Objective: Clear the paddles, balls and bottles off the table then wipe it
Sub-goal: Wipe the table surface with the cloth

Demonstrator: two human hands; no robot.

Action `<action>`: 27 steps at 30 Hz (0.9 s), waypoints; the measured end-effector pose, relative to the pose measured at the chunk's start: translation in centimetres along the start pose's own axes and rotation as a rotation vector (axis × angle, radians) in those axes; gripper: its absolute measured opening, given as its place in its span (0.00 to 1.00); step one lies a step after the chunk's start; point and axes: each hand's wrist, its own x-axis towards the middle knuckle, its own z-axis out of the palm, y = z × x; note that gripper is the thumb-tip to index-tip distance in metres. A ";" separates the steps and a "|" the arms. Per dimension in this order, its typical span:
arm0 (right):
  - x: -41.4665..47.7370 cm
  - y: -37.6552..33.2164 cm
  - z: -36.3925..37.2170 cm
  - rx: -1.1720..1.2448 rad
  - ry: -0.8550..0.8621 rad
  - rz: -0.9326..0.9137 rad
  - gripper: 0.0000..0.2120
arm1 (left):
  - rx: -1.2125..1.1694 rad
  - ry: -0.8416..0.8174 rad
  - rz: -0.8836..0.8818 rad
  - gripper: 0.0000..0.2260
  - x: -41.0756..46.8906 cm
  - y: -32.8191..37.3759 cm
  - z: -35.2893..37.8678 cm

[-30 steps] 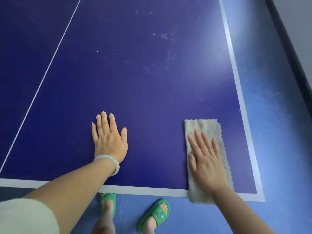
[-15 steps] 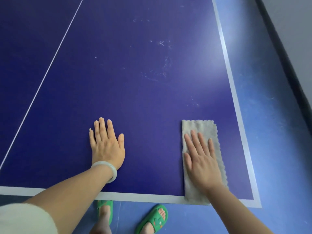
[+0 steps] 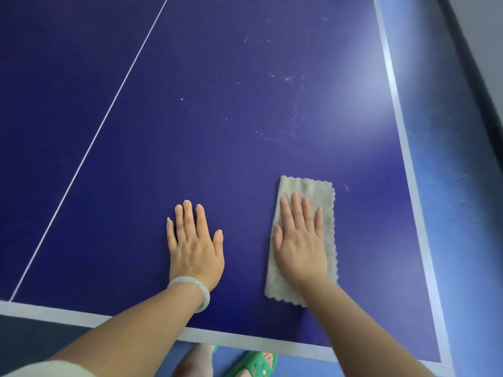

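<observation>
Cloth lay flat on the blue table, close to the near edge and over toward the right side. It was a gray rag, longer than it was wide. Its long way pointed away from the person, up the table.

The right hand lay on top of it. The fingers were straight and close together, and they pressed the rag down. They did not curl around it. The fingertips pointed the same way as the long side of the rag, and a strip of it stuck out past them.

The left hand lay flat on the bare table just beside the rag and did not touch it. Its fingers were straight too, and it held nothing. A pale bracelet sat on that wrist.

A hand pressing a rag tells me the wiping part was the step at hand.

Some white marks lay farther up the table, ahead of the right fingertips and a little to the left. The right hand was the nearer one to them. I think the next push should go up the table along the rag's long way, leaning a bit left, so the rag would pass over the marks.
</observation>
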 end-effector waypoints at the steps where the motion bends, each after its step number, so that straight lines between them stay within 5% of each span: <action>1: 0.8 1.1 -0.1 -0.006 0.009 -0.032 0.29 | 0.002 0.001 0.001 0.29 0.0 0.0 0.0; 6: -0.6 6.9 -0.9 0.039 0.064 0.540 0.31 | -0.017 -0.016 0.024 0.32 0.0 -0.2 0.1; 8: -2.6 4.5 -0.8 0.028 0.083 0.617 0.31 | -0.045 -0.021 0.032 0.31 -0.1 -0.3 0.1; 16: 2.3 -5.5 0.6 -0.024 -0.010 0.112 0.29 | -0.178 -0.040 0.076 0.32 0.3 -1.0 -0.6; 20: 4.5 -4.8 0.5 -0.025 -0.010 0.111 0.29 | -0.224 0.035 0.217 0.25 3.7 -5.2 -1.5; 27: 5.7 -4.9 0.2 -0.017 -0.022 0.183 0.29 | -0.126 0.023 -0.128 0.28 14.0 -14.5 -2.1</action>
